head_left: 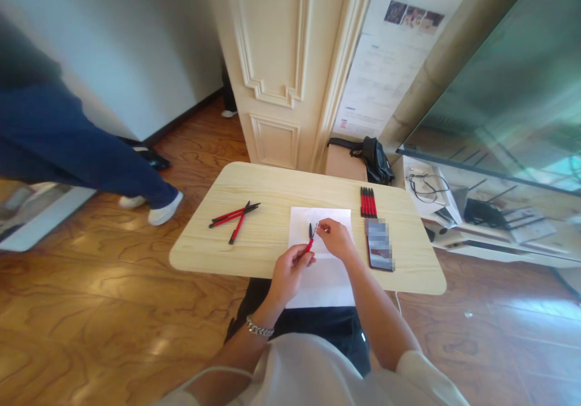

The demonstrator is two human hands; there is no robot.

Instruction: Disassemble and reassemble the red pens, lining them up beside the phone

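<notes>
Gripping a red pen (309, 244), the left hand (289, 271) has its fingers curled shut round the lower barrel, with the pen's dark end pointing up and away from the person. The right hand (336, 237) meets it from the other side. Its thumb and fingertips are pinched on a small pale part (316, 227) at the pen's upper end, too small to tell what it is. Both hands hover over a white sheet (336, 217) lying on the table (254, 182), so the pen sits above the sheet's middle, near the table's near edge.

Just right of the sheet lies a dark phone (379, 245), close by the right wrist. Beyond it, a neat row of pens (368, 202) lies side by side. Well apart on the left, three loose pens (235, 215) lie crossed over one another. Nothing lies between the hands and these piles.

A bracelet (259, 328) circles the left wrist. Behind the table a black bag (376, 158) rests on a box. At the far left another person's legs (91, 158) stride across the wooden floor.
</notes>
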